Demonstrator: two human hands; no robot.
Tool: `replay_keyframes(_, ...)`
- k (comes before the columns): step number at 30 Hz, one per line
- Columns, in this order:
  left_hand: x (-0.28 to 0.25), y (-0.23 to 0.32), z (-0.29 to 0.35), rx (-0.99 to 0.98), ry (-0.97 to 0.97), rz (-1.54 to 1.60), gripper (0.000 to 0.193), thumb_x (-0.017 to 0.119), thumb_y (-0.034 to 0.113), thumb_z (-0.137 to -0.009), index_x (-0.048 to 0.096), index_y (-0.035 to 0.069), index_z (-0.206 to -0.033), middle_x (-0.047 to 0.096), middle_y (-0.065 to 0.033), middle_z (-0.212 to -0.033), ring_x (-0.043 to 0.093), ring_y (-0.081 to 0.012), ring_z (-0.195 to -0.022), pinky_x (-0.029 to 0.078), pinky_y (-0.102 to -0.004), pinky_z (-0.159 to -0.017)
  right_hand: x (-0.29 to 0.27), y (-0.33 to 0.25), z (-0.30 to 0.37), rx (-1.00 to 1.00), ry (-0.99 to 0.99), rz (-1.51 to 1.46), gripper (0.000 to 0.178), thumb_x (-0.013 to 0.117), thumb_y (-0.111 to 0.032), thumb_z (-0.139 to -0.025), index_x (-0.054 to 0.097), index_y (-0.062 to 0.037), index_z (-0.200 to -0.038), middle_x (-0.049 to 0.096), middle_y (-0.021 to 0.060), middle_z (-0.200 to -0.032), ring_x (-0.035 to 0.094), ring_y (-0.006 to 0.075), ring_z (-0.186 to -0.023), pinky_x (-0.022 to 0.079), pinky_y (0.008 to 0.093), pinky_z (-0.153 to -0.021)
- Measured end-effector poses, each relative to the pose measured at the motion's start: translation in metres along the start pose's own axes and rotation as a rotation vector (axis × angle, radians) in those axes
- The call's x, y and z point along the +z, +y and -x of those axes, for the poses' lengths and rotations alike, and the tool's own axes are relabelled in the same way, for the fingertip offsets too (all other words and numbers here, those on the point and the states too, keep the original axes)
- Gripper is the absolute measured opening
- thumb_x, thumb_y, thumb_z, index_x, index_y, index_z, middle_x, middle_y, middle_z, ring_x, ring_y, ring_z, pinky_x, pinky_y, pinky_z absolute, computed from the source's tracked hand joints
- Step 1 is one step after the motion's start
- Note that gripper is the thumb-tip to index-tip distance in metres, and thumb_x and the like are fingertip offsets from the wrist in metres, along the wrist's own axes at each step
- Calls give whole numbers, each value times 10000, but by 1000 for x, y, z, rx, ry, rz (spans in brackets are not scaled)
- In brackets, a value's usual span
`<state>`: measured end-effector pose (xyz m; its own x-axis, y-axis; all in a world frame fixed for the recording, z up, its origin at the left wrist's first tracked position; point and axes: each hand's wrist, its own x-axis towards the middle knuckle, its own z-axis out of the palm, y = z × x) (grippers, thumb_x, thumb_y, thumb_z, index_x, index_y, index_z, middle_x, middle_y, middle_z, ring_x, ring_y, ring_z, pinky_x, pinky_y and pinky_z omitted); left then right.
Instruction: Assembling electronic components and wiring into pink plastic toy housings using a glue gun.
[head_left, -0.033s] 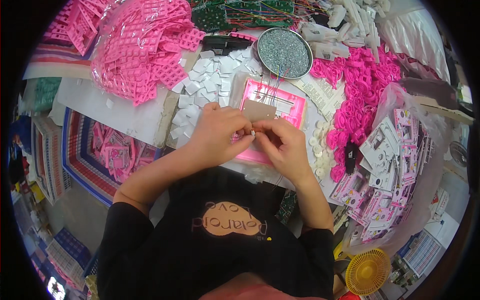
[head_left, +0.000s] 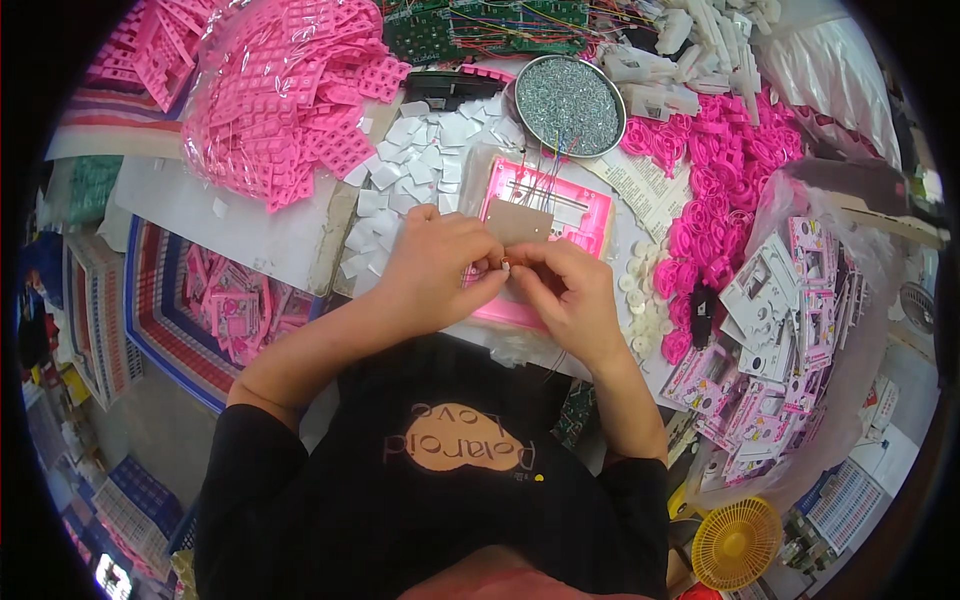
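My left hand (head_left: 437, 268) and my right hand (head_left: 572, 296) meet over a pink plastic case (head_left: 594, 212). Thumb and fingers of both are pinched together around a small white piece with a bit of orange-red (head_left: 506, 265), too small to name. The case lies on the table in front of me, partly hidden by my hands. Across its middle rests a flat brown board (head_left: 518, 222). Several thin coloured wires (head_left: 548, 165) run from the case toward a round metal bowl (head_left: 622, 118) of small silvery screws.
White square pieces (head_left: 420, 160) lie left of the case, beside a clear bag of pink panels (head_left: 290, 90). Green circuit boards (head_left: 480, 30) sit at the back. To the right are white round pieces (head_left: 637, 285), pink looped parts (head_left: 705, 235) and a bag of printed panels (head_left: 765, 370).
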<state>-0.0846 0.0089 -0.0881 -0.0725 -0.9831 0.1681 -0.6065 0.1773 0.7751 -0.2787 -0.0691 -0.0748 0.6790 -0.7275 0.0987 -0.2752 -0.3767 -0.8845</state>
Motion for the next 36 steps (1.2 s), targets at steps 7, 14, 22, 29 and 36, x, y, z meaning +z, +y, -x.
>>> replay_keyframes(7,11,5,-2,19,100,-112,147,686,102,-757,597,131,-870,564,-3,-755,572,-202,-755,299,-409,-777,6,-4,3,-27,52,72,178,722,-13,-847,695,-24,-1023,690,96,-801,638,189,-642,496,311,-579)
replay_keyframes(14,8,-7,-1,67,127,-235,136,682,108,-753,599,135,-857,568,-3,-782,567,-202,-767,298,-411,-788,7,-14,5,265,55,-98,220,683,16,-853,640,-27,-1065,689,44,-779,563,71,-603,439,229,-551)
replay_keyframes(22,-3,6,3,30,82,-98,175,732,109,-745,617,147,-872,587,9,-817,550,-198,-813,282,-404,-805,10,-3,8,262,86,-220,224,676,16,-855,623,-25,-1069,673,12,-773,521,32,-607,416,209,-544)
replay_keyframes(29,3,7,2,26,82,-76,166,738,114,-768,605,144,-862,583,15,-810,549,-189,-803,279,-403,-809,7,-8,9,290,80,-157,226,682,15,-852,630,-28,-1067,658,-1,-777,516,29,-604,410,206,-541)
replay_keyframes(36,8,5,2,31,75,-91,150,705,92,-781,596,142,-871,580,17,-808,556,-183,-804,279,-403,-814,8,-4,10,247,76,-245,227,692,15,-846,643,-33,-1062,666,0,-779,508,29,-594,397,208,-527)
